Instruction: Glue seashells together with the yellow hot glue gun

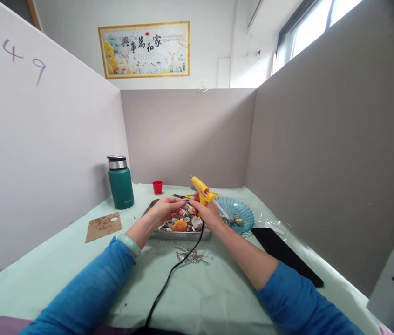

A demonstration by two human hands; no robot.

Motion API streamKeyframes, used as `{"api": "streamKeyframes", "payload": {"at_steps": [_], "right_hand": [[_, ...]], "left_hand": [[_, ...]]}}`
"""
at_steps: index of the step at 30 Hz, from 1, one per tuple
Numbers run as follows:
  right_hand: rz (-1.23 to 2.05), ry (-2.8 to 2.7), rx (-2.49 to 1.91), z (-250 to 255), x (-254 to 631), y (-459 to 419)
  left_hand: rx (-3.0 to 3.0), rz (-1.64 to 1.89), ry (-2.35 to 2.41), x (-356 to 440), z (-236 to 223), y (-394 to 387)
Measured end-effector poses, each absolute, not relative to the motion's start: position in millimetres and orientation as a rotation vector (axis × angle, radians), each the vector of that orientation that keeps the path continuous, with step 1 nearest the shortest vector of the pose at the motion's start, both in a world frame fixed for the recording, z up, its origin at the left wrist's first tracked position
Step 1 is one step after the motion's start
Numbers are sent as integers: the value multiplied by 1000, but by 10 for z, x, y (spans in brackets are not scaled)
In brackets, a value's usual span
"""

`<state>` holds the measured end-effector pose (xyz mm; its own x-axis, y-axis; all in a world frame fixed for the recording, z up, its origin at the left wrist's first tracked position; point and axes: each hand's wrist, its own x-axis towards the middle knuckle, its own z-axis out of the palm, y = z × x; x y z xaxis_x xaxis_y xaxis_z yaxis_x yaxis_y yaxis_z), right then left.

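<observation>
My right hand (207, 211) is wrapped round a yellow hot glue gun (201, 188), its nozzle pointing up and away to the left. A white glue stick (221, 209) sticks out of the gun's back, and a black cord runs down toward me. Close beside it, my left hand (166, 209) has thumb and fingers pinched together; a small, thin thing seems to sit at the fingertips, too small to name. Both hands are over a metal tray (179, 236) holding shells and an orange dried flower (179, 225). Part of the tray is hidden by the hands.
Small silver metal clips (193, 256) lie in front of the tray. A blue glass plate (242, 209) stands right, near a black flat strip (284, 256). Leftward are a green bottle (120, 186), a red cup (157, 187) and brown card (103, 227). Grey panels enclose the table.
</observation>
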<state>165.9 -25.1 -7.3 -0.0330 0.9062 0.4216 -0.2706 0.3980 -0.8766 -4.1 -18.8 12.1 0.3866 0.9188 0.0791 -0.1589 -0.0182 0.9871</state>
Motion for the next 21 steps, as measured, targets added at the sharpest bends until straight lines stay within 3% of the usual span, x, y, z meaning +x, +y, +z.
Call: {"api": "streamKeyframes", "payload": {"at_steps": [9,21], "right_hand": [[1021,-1254,-799,-82,1678,-232],[1204,-1552,-804,-27,1842,-313]], "left_hand": [[1217,1141,911,-90,118,-113],[899,1283,1052,-158,153,-37]]}}
